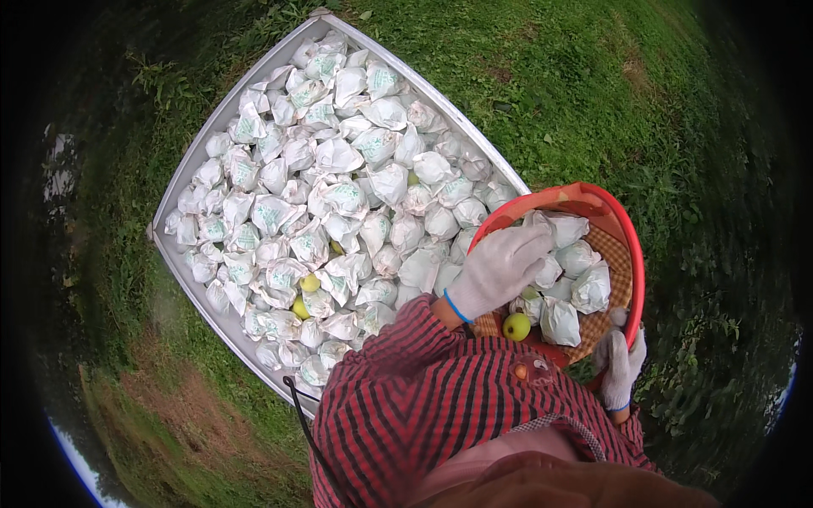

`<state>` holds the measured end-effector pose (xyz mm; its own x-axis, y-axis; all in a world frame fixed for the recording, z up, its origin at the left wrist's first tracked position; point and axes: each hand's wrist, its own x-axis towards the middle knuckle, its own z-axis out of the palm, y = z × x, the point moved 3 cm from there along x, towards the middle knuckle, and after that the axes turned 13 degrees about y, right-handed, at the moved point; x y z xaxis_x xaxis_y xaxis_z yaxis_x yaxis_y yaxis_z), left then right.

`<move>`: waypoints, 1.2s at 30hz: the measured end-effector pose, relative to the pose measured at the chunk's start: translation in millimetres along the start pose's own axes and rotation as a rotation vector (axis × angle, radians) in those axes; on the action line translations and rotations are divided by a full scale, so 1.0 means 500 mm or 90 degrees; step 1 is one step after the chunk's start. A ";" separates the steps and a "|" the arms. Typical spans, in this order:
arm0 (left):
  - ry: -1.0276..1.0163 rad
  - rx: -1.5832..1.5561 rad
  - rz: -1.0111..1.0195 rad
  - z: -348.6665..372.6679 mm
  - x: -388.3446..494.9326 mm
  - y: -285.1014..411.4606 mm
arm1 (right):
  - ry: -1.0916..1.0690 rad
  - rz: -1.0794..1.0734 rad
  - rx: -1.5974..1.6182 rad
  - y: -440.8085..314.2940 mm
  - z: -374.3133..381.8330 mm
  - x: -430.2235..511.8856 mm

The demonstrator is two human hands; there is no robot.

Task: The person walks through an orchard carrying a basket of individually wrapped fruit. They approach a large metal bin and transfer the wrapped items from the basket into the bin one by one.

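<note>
A red plastic basket (637, 273) with a brown checked cloth lining (613, 244) is tilted against the near right side of a large metal bin. Inside it lie several fruits in white paper bags (591, 287) and one bare green apple (516, 327). My left hand (502, 267), in a white knit glove, reaches over the basket's left rim with its fingers against the bagged fruit; whether it grips one is hidden. My right hand (621, 365), gloved alike, holds the basket's lower right rim.
The metal bin (438, 89) is filled with white-bagged fruit (340, 155). A few bare yellow-green apples (310, 282) show among the bags. A thin black hooked rod (303, 419) stands by the bin's near edge. Grass (559, 95) surrounds the bin, with leafy plants at the right.
</note>
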<state>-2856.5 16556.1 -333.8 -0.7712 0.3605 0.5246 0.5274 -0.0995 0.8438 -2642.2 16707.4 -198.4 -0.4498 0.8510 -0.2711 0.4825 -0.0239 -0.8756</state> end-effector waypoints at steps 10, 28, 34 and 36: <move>-0.130 0.575 0.163 0.263 -0.117 -0.118 | -0.151 -0.084 0.118 0.027 -0.010 0.025; -0.301 0.265 -0.366 0.226 -0.019 -0.064 | -0.118 -0.099 0.154 0.050 -0.050 -0.003; -0.065 -0.209 -0.292 0.004 0.035 0.075 | -0.051 -0.055 0.118 0.055 -0.060 0.001; 0.035 -0.196 -0.260 -0.077 0.045 0.055 | -0.049 -0.045 0.124 0.058 -0.063 0.000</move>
<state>-2873.0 16525.9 -294.6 -0.9141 0.3791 0.1437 0.0565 -0.2320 0.9711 -2604.5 16723.4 -211.2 -0.5370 0.8117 -0.2297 0.2967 -0.0732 -0.9522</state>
